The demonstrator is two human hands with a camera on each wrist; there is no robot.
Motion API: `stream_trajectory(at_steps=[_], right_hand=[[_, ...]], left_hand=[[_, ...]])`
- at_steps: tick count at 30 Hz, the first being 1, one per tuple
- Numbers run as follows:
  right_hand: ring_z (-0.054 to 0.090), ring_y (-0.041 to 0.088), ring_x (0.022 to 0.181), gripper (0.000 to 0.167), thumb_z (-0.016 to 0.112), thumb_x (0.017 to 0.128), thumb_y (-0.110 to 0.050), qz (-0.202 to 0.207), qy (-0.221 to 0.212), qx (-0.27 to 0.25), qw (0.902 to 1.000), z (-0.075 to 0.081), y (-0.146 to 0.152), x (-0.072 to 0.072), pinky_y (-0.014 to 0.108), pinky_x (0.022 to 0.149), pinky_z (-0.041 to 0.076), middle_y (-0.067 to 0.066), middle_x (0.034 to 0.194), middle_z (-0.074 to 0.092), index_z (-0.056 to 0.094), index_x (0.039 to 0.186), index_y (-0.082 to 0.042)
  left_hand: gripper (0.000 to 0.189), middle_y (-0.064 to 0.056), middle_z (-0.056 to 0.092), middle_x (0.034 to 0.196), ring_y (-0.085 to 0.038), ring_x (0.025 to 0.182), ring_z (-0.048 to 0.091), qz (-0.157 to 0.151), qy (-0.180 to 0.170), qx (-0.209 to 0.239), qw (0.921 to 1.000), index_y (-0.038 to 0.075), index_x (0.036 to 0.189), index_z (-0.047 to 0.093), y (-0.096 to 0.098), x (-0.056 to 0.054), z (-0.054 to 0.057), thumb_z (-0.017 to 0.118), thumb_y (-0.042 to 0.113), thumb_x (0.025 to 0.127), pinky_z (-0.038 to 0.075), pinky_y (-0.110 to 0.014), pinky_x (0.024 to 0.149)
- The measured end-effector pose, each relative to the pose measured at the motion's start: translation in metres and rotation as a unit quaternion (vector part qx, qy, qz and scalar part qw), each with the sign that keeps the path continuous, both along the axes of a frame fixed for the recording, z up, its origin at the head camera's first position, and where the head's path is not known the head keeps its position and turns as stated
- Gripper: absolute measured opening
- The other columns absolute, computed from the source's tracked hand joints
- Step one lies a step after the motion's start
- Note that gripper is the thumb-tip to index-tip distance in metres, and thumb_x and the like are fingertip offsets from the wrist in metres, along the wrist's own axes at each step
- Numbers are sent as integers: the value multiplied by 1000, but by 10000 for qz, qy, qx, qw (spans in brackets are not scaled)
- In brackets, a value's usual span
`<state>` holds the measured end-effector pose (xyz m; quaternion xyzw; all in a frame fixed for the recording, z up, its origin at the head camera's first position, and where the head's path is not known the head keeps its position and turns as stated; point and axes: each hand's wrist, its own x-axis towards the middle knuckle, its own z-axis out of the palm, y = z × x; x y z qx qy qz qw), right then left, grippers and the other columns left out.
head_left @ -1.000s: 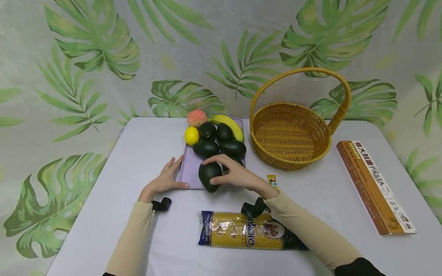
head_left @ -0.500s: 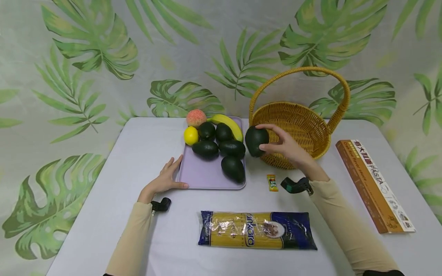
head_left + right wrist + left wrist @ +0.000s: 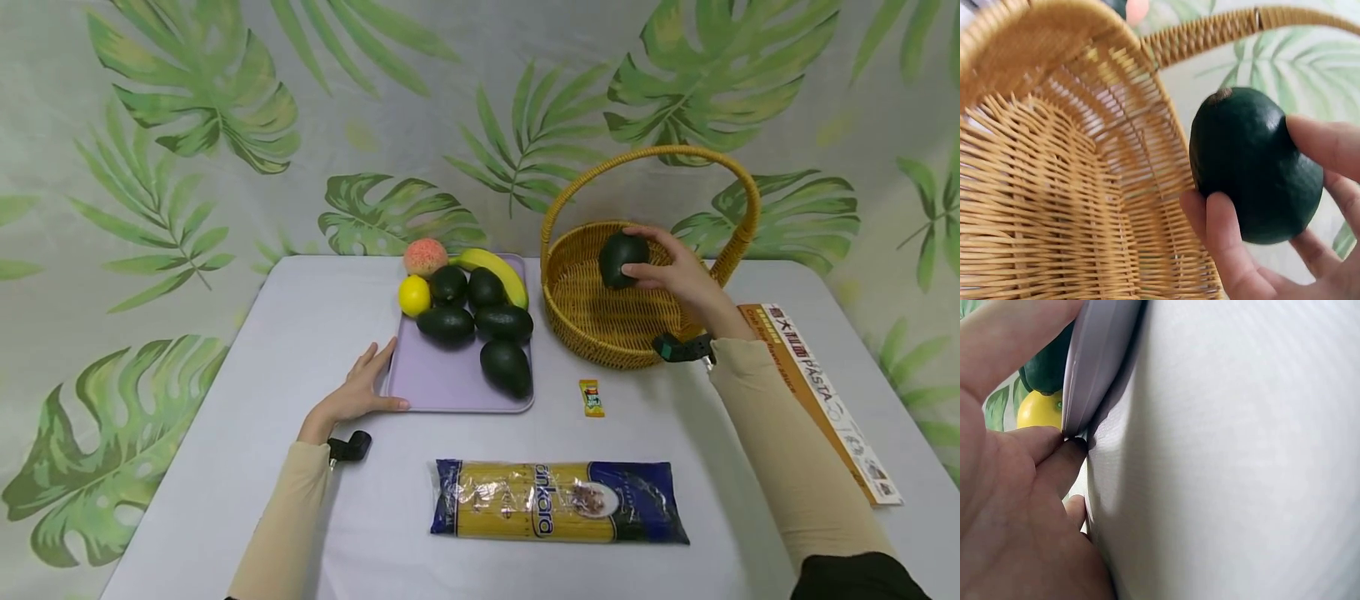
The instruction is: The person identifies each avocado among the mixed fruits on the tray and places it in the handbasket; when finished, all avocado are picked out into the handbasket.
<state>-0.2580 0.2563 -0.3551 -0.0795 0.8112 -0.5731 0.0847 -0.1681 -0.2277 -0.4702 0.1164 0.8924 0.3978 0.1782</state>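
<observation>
My right hand [image 3: 678, 271] holds a dark green avocado [image 3: 624, 260] over the wicker basket [image 3: 558, 321], under its arched handle. In the right wrist view, the thumb and fingers grip the avocado [image 3: 1254, 165] round its sides, its stem end uncovered. A lilac tray [image 3: 427, 379] lies left of the basket. Several more avocados [image 3: 506, 367] are on it, with a yellow lemon [image 3: 415, 296], a banana [image 3: 498, 271] and a peach [image 3: 425, 257]. With fingers spread, my left hand [image 3: 354, 393] rests against the tray's near left corner; its fingertips meet the rim [image 3: 1094, 369] in the left wrist view.
Near the table's front lies a bag of spaghetti [image 3: 558, 502]. A small candy packet [image 3: 591, 398] sits between tray and basket. At the right, a long pasta box [image 3: 832, 417] is partly covered by my right sleeve. A leaf-patterned cloth [image 3: 405, 100] hangs behind the table.
My right hand has lifted an avocado off the tray's front and carried it right, past the basket's left rim, to over its inside. The left hand stays at the tray corner.
</observation>
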Motion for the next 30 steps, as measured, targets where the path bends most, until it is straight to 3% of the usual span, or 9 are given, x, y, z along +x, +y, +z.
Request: stream_trajectory(at_steps=[6,9,13,17,21,24,30], right_hand=[[56,24,106,63,63,94,-21,121,-207,331,9992,-2,-8,-26,35,84,51,11,157,7,33,149,-18],[58,26,101,62,62,94,-19,56,-299,395,9988,-6,-16,-34,32,79,53,13,157,6,32,149,-15],[58,32,99,60,61,95,-14,-49,-322,434,9985,-14,-25,-44,37,78,53,17,155,12,33,148,-11],[51,41,109,59,60,95,-10,-144,-314,547,9979,-22,-34,-52,45,79,52,22,150,18,33,147,-9],[53,44,105,59,58,95,-5,-141,-436,716,9964,-28,-38,-55,44,78,52,23,151,19,32,148,-7],[55,44,100,60,55,96,-4,49,-597,868,9944,-30,-38,-53,45,81,51,23,153,15,29,149,-5],[53,47,105,61,53,98,-7,458,-635,948,9924,-29,-31,-46,49,85,49,25,154,12,23,151,-5]], left_hand=[[109,-22,-6,157,-45,140,-10,-14,46,-27,10000,16,155,8,-1,-1,0,79,40,77,2,-71,102],[109,-22,-6,157,-45,140,-10,-26,61,-28,10000,16,155,7,0,-1,0,79,40,77,2,-71,102],[110,-22,-5,157,-45,140,-9,-39,56,-22,10000,16,155,8,0,-1,0,79,40,76,3,-71,102],[110,-23,-6,157,-45,140,-9,-44,48,-3,10000,16,155,8,0,-1,0,80,41,76,3,-71,102],[110,-22,-6,157,-45,140,-10,-49,60,-28,10000,16,155,7,1,-1,0,80,41,76,3,-71,102],[110,-22,-6,157,-44,140,-10,-50,28,-66,10000,16,155,7,1,-1,0,79,40,77,3,-71,103],[110,-21,-6,157,-43,141,-10,-4,12,-92,10000,17,155,7,-1,-1,-1,79,41,76,3,-71,103]])
